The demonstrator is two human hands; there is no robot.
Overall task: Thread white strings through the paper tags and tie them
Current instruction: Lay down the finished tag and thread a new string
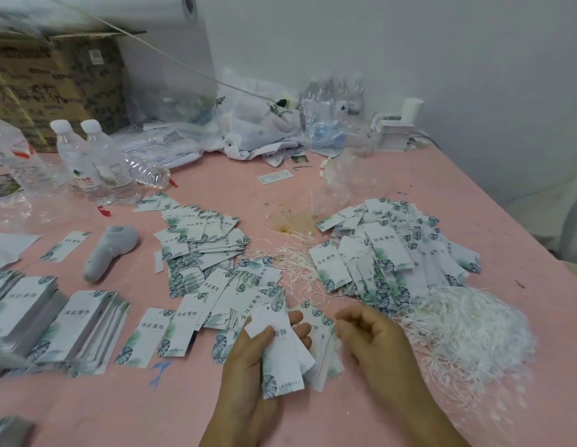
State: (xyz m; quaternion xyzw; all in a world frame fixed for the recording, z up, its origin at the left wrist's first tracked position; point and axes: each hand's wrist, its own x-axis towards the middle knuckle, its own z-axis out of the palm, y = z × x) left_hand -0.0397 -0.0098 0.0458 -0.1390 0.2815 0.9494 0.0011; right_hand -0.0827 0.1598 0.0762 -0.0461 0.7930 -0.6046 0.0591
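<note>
Left hand (pixel 264 353): gripping tags (pixel 282 359), long axis 12–6 o'clock | Right hand (pixel 374 343): fingers loosely curled, holding nothing visible | String pile (pixel 467 324): 3 o'clock of right hand, nearer it

A cardboard box (pixel 55 88) is seen at the far left of the pink table (pixel 216 188) — two capped water bottles (pixel 97 162) stand before it. A grey handheld device (pixel 110 253) is laid nearby, and crumpled plastic bags (pixel 258 124) are heaped against the wall.
</note>
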